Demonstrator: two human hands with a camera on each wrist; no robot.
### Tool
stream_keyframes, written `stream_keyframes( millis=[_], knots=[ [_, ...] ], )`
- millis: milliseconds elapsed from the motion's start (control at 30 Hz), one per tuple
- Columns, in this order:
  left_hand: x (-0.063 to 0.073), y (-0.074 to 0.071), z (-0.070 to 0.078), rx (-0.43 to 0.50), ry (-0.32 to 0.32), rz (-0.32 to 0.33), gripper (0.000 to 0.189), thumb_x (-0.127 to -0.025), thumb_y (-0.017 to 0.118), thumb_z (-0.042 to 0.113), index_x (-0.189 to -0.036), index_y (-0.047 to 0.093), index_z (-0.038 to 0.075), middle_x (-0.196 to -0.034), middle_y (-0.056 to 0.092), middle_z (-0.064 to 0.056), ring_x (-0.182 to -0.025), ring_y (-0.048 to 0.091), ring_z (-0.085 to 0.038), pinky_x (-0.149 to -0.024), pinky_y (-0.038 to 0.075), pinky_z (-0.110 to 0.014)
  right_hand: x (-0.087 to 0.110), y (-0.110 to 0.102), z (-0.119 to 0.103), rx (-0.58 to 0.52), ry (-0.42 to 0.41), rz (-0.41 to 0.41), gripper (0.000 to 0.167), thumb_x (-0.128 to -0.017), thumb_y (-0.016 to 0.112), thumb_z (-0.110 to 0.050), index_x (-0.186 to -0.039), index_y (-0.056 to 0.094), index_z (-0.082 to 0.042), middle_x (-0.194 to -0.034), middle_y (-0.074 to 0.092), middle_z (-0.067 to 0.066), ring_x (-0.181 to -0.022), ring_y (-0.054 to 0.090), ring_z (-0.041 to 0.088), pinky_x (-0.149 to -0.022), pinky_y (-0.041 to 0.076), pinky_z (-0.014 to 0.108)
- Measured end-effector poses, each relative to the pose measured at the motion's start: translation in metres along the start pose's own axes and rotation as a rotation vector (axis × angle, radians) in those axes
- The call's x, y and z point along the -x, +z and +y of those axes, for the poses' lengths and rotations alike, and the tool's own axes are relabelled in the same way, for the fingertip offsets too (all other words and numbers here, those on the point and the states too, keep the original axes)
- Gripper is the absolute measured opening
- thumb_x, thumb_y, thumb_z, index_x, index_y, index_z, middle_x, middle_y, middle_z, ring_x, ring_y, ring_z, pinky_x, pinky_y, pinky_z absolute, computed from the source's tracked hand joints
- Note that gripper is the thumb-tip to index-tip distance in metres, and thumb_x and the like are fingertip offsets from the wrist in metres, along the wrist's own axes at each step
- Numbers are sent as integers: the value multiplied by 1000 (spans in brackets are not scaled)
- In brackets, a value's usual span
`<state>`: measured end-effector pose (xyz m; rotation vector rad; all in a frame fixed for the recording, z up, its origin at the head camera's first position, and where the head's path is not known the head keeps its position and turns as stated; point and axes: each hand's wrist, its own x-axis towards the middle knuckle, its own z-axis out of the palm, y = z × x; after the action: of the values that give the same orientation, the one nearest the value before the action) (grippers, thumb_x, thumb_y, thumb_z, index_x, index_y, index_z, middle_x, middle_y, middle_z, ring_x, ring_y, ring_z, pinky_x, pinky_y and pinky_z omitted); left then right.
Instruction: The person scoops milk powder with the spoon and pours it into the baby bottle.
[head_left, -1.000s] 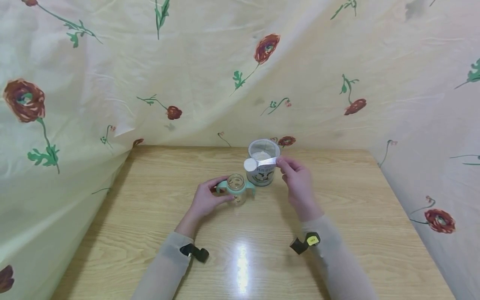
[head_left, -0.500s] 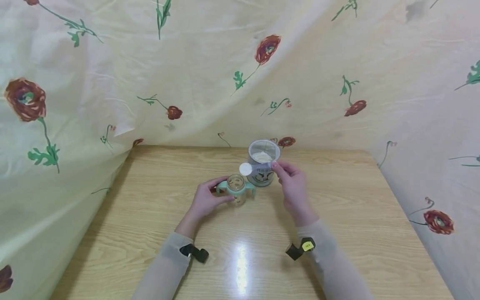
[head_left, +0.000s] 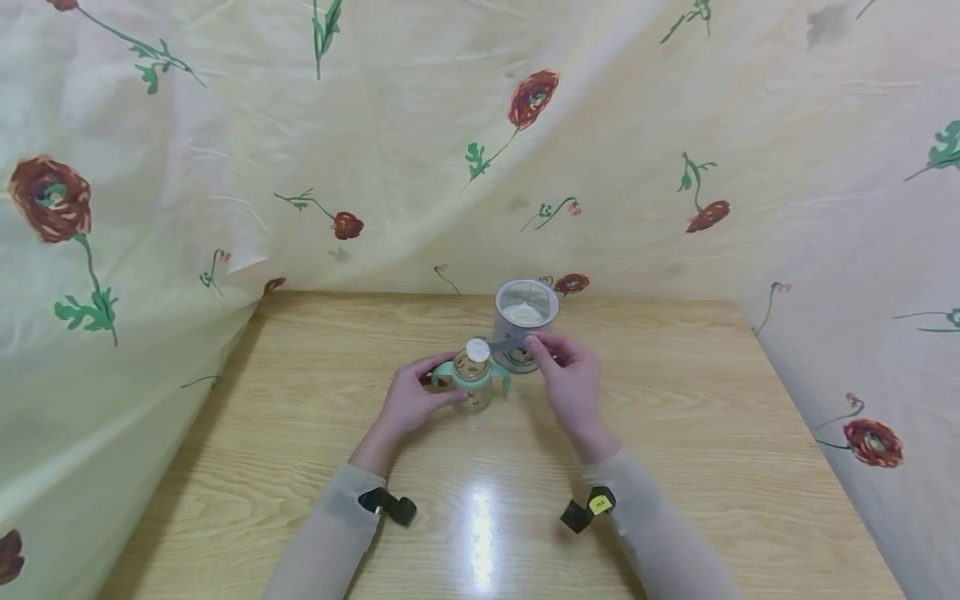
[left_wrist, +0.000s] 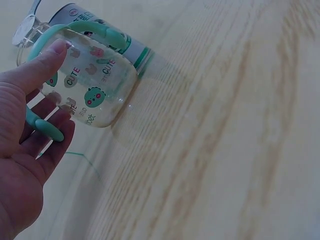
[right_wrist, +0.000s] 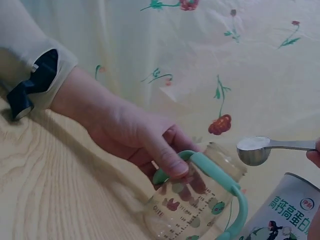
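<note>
Floral cloth (head_left: 405, 125) behind; wooden table (head_left: 337, 350) beneath. On it we note an uncapped can (head_left: 516, 362), upright, white powder inside, toward the far edge. Just in front of it and to its left: a clear bottle (right_wrist: 185, 210), mouth bare, long axis upright, two mint handles at its collar. Left hand (head_left: 416, 396) grasps the bottle's left side, thumb in front, fingers behind. Right hand (head_left: 570, 383) pinches the end of a metal spoon (right_wrist: 257, 159). Key relation, as we judge it: the spoon reaches leftward from the pinch, roughly level, across the bottle's axis; its bowl lies at the mouth's far edge, apparently apart from the rim. Smallest: white powder (right_wrist: 254, 143) heaped in that bowl.
</note>
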<state>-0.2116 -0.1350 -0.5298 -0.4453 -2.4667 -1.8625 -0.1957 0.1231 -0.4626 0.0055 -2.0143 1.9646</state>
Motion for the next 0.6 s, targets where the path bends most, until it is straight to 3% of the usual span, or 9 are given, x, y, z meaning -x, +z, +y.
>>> stream_keyframes(
  millis=[200,300,467,600],
  knots=[
    [0,0,0,-5,-3,2,62,-80,97,18,-138,73,18,-134,73,4,-118,66,-21,-95,55,-41,3,4,3,31,-80,3,11,-96,80,-4,-103,78,5,-87,76,-4,-67,55,8,-56,43,16],
    [0,0,0,-1,-4,2,62,-80,97,20,-138,73,20,-134,73,6,-118,66,-21,-96,54,-43,5,7,5,54,-147,4,9,-94,80,3,-101,77,8,-89,78,5,-68,57,5,-58,45,14],
    [0,0,-1,1,5,0,62,-80,98,20,-138,73,20,-133,73,6,-115,67,-20,-95,55,-43,8,9,12,156,-408,-27,13,-85,82,14,-96,78,9,-82,72,19,-68,54,14,-56,39,18],
    [0,0,-1,-10,18,2,62,-80,98,20,-137,73,20,-132,74,6,-114,67,-20,-94,56,-42,8,7,19,255,-639,-71,19,-79,87,12,-94,81,2,-76,71,10,-70,53,26,-58,35,22]
  ],
)
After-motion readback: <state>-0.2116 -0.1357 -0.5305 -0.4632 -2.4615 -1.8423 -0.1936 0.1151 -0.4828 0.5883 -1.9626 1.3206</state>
